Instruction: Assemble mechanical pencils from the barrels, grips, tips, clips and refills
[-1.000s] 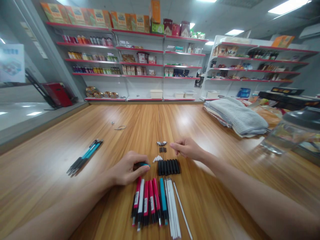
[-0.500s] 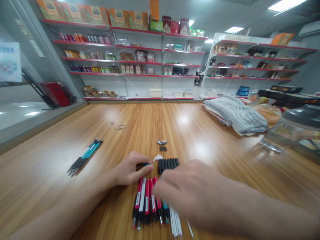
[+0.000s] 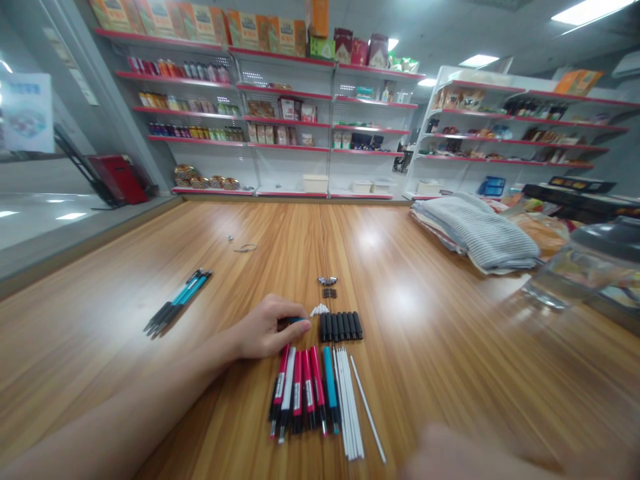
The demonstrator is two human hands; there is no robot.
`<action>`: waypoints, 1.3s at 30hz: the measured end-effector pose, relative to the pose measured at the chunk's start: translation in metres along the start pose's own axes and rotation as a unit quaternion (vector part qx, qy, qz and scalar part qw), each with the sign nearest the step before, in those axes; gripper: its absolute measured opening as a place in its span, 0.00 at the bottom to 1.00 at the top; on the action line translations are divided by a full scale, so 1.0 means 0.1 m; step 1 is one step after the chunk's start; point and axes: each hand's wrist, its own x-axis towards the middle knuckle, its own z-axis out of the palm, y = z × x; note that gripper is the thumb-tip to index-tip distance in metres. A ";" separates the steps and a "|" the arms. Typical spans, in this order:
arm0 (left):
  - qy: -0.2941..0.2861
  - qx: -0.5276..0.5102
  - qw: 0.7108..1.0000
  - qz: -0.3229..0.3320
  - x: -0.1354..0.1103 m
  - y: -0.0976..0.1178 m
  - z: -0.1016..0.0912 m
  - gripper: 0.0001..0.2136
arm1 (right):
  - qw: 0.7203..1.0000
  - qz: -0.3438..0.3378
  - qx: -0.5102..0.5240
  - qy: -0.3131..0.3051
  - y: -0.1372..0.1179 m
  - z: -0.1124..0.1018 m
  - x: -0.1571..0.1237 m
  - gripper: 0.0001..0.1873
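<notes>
My left hand rests on the wooden table, its fingers curled round a small teal and black pen part. Just below it lies a row of red, white and teal pen barrels, with several thin white refills to their right. A row of black pen caps lies right of the hand, with small white tips, a dark part and metal springs beyond. My right hand is a blur at the bottom edge; its fingers cannot be made out.
A bundle of assembled teal and black pens lies at the left. A folded striped cloth and a clear jar with a dark lid sit at the right. Small metal bits lie farther back. Store shelves line the far wall.
My right hand drew back from the small parts, swept over the barrels and has dropped to the bottom edge. My left hand has stayed on the pen part.
</notes>
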 end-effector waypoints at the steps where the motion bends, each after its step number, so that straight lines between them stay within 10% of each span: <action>1: 0.000 0.002 1.000 0.000 0.00 0.01 0.00 0.14 | 1.000 -0.003 -0.005 -0.008 0.06 -0.07 0.08 0.13; 13: -0.034 -0.015 0.999 0.016 0.01 0.08 0.05 0.11 | 0.956 0.117 0.006 -0.268 0.64 -0.17 0.87 0.26; 30: -0.057 -0.018 0.997 0.042 0.03 0.18 0.10 0.09 | 0.951 0.085 0.015 -0.298 0.60 -0.33 0.85 0.17; 39: 0.033 0.005 0.998 0.060 -0.01 0.17 0.11 0.13 | 0.959 0.050 -0.054 -0.272 0.61 -0.27 0.80 0.05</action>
